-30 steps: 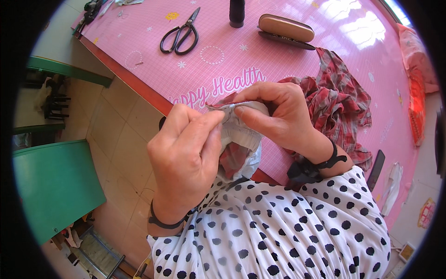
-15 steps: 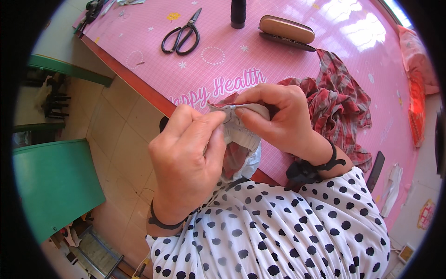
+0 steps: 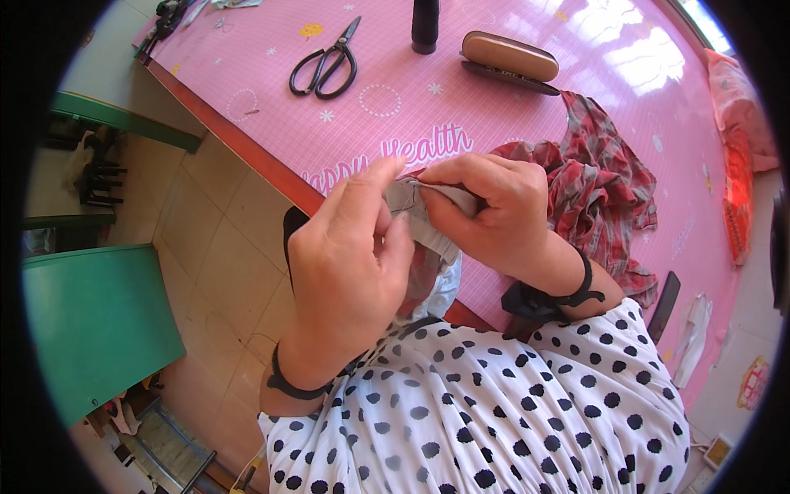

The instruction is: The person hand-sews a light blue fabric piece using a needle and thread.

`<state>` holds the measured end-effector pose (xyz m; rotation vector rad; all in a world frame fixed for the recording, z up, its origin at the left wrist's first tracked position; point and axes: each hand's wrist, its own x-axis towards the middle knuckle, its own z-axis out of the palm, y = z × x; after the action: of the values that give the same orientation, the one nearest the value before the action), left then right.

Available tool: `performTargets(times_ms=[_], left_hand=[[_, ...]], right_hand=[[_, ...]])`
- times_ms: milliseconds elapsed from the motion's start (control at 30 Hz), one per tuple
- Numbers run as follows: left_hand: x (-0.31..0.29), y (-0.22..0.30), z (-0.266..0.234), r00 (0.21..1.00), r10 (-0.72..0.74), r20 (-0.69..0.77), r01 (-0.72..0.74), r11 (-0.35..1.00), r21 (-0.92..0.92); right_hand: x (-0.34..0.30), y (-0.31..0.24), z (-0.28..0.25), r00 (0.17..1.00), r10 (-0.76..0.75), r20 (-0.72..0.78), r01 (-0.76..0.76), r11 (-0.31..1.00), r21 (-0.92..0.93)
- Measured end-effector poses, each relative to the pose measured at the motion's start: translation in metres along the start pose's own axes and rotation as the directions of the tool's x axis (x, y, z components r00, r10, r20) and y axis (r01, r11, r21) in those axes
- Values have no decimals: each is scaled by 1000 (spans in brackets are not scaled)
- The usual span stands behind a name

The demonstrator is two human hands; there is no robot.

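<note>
My right hand (image 3: 494,210) pinches the folded edge of a plaid garment between thumb and fingers. At this edge a light grey fabric band (image 3: 406,196) shows, with red plaid and white cloth hanging below. My left hand (image 3: 341,255) is beside the band, its index finger raised and its thumb apart from it; no hold on the cloth is visible. Whether something as thin as a needle or thread is at the fingertips is too small to tell. The crumpled red-and-grey plaid cloth (image 3: 597,177) spreads over the table to the right of my right hand.
On the pink-covered table (image 3: 378,70) lie black-handled scissors (image 3: 329,66), a dark thread cone (image 3: 425,29) and a brown glasses case (image 3: 510,59). A flat black bar (image 3: 664,305) and white strip (image 3: 694,339) are at right. A green stool-like top (image 3: 103,321) stands left.
My left hand has risen slightly and its fingers have parted from their pinch near the grey band. My right hand keeps its grip on the garment, nearly still.
</note>
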<state>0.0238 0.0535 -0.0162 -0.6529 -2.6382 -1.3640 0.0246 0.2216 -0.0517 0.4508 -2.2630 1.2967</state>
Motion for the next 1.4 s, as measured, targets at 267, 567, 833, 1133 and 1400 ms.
performTargets(times_ms=[267,567,833,1133,1400], left_hand=[[7,-5,-7,989,-5,150,15,998,-66],[5,-8,4,998,26,49,-22,996,-85],[6,-10,4,999,-29,36,35,986,-163],[4,-11,5,982,-178,69,191,900,-391],[5,-9,2,967,-223,126,255,796,-549]], right_hand=[[0,2,1,1000,-20,-18,20,1000,-15],[0,1,4,990,-106,-94,91,984,-150],[-1,-2,0,984,-166,-59,149,964,-220],[-3,-3,0,979,-193,-67,174,959,-222],[-3,-6,0,975,-207,-82,185,958,-219]])
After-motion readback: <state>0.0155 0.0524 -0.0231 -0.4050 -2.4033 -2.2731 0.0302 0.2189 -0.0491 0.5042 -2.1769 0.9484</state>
